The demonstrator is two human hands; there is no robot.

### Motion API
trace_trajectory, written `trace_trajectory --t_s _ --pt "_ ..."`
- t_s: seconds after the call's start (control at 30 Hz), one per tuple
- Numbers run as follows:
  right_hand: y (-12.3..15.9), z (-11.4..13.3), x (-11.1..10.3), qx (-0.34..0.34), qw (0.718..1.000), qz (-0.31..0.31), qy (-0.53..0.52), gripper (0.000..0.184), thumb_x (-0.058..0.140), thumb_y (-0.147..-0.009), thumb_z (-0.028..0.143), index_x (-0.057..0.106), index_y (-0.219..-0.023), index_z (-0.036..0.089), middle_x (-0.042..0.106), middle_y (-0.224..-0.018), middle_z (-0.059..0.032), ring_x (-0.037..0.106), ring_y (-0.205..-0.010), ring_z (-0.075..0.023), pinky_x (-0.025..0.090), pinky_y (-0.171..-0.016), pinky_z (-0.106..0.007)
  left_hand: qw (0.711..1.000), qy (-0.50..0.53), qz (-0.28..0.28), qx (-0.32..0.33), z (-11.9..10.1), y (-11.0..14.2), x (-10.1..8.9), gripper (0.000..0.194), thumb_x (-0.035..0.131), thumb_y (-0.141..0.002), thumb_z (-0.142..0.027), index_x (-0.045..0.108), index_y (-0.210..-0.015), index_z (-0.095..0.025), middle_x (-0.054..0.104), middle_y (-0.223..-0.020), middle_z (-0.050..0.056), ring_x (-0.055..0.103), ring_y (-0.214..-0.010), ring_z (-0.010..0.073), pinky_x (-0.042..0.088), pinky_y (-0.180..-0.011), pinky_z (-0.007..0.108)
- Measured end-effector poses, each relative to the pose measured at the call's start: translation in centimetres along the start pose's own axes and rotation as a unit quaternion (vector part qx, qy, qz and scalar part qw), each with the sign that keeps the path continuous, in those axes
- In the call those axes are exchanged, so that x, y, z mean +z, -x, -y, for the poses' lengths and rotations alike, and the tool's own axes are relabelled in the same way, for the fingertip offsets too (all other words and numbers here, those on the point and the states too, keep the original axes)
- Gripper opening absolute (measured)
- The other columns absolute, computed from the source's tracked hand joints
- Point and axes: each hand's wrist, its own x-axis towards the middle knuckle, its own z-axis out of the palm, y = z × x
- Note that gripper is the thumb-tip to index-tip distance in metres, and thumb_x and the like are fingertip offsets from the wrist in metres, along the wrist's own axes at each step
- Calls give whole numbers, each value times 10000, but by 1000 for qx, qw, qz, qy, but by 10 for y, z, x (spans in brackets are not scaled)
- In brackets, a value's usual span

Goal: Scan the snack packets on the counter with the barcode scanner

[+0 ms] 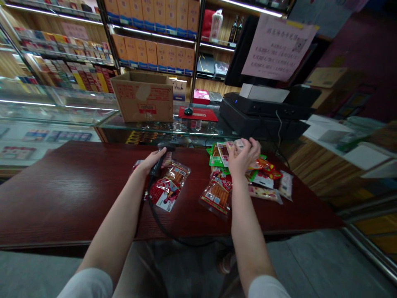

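My left hand [150, 160] is closed around a black handheld barcode scanner [157, 166], its cable hanging past the table's front edge. Beneath and beside the scanner lie red-and-clear snack packets [170, 186]. On the right, my right hand [242, 159] has its fingers curled over a small pale packet [239, 145], whose print I cannot read, above a heap of snacks. Green-edged packets [215, 155] and an orange-red packet [268, 167] show around that hand. Nearer me is another red snack packet [217, 192], with long pale wrapped snacks [265, 193] to its right.
The dark red table [83, 186] meets a glass counter at the back. A cardboard box [145, 99], a red mat [201, 114] and a black cash register [263, 116] with a monitor stand there. Shelves of boxed goods [151, 51] rise behind.
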Motion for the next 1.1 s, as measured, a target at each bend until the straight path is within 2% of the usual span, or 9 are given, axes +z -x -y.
trace_trajectory --t_s 0.07,0.17,0.3,0.37,0.57,0.67,0.87,1.0,1.1 --pt "9 18 8 -64 992 86 -65 307 412 -913 275 561 -1163 174 527 -1260 -170 433 -1251 -296 317 -1061 -484 999 14 40 -24 1 1 1 365 670 -833 -473 581 -746 -130 570 -534 15 526 -391 104 463 -386 205" --pt "29 40 22 -133 951 243 -134 279 427 -912 230 600 -1123 169 607 -1173 -131 522 -1135 -253 376 -1032 -395 996 28 69 -57 -1 2 1 386 609 -874 -488 603 -762 -119 566 -526 23 515 -385 106 462 -388 213" --pt "48 53 35 -169 913 348 -132 377 460 -894 175 565 -1255 147 602 -1264 -127 525 -1175 -249 372 -1050 -391 999 39 -14 -25 -3 1 1 341 626 -872 -457 624 -826 -120 573 -543 7 516 -384 93 438 -374 186" --pt "52 56 37 -172 905 371 -122 378 464 -902 176 565 -1266 151 609 -1266 -122 536 -1168 -248 371 -1049 -399 998 55 -21 -37 -2 1 2 346 624 -873 -461 635 -842 -116 585 -560 12 507 -383 86 424 -368 180" --pt "57 60 40 -180 883 418 -117 452 458 -929 186 507 -1378 160 604 -1262 -112 541 -1128 -228 392 -1017 -367 983 79 131 -100 3 2 16 452 575 -879 -533 665 -796 -98 543 -495 33 491 -382 102 417 -369 190" --pt "59 62 41 -226 867 432 -97 485 460 -951 219 478 -1435 247 529 -1324 -105 483 -1167 -238 385 -1009 -372 978 94 161 -92 1 6 23 424 567 -901 -483 687 -871 -77 570 -527 38 480 -385 92 422 -370 188" --pt "63 79 37 -269 827 492 -29 464 331 -1004 502 479 -1423 370 526 -1290 -110 485 -1137 -275 373 -955 -426 988 115 91 -57 -4 5 13 403 578 -895 -483 662 -959 -94 625 -585 39 496 -386 97 432 -358 203" --pt "65 88 34 -206 856 474 9 548 286 -987 572 560 -1319 233 585 -1252 -156 544 -1111 -294 370 -940 -424 991 128 48 -7 -3 -4 3 380 600 -884 -477 621 -927 -101 715 -814 102 507 -407 70 455 -362 195" --pt "66 90 36 -132 879 457 32 688 353 -927 664 504 -1356 149 621 -1207 -196 570 -1093 -323 382 -925 -433 991 125 45 -1 -2 -6 5 364 595 -893 -461 610 -924 -98 721 -869 116 505 -409 62 462 -364 193"
